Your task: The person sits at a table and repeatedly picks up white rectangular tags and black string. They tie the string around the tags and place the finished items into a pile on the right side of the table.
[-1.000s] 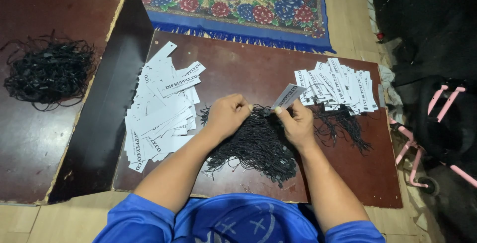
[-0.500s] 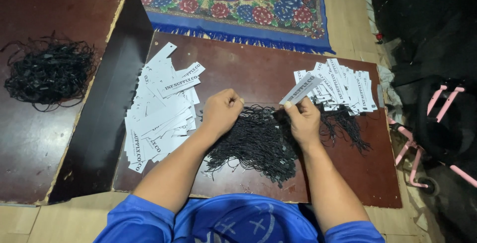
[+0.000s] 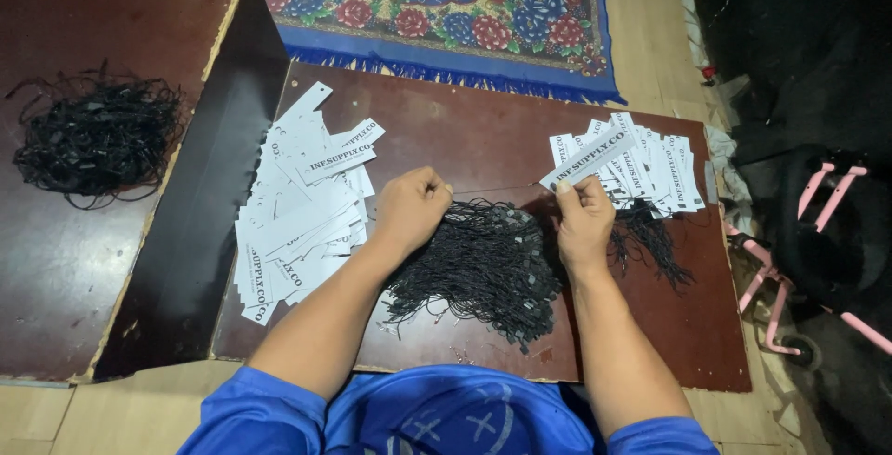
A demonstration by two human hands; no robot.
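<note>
At far left a loose tangle of black strings point(image 3: 93, 139) lies on a dark wooden board point(image 3: 84, 260); to its right, on the brown board point(image 3: 465, 130), a fanned heap of white paper tags point(image 3: 297, 213) sits just beside the left hand point(image 3: 409, 209), which is closed in a fist, pinching a thin black string point(image 3: 492, 190) that runs rightward; near the person, between both wrists, lies a pile of black strings point(image 3: 483, 269); the right hand point(image 3: 583, 218) grips a single white tag point(image 3: 587, 159) between thumb and fingers; behind it a stack of finished tags point(image 3: 650, 171) lies at the right, with a patterned rug point(image 3: 446, 9) beyond.
</note>
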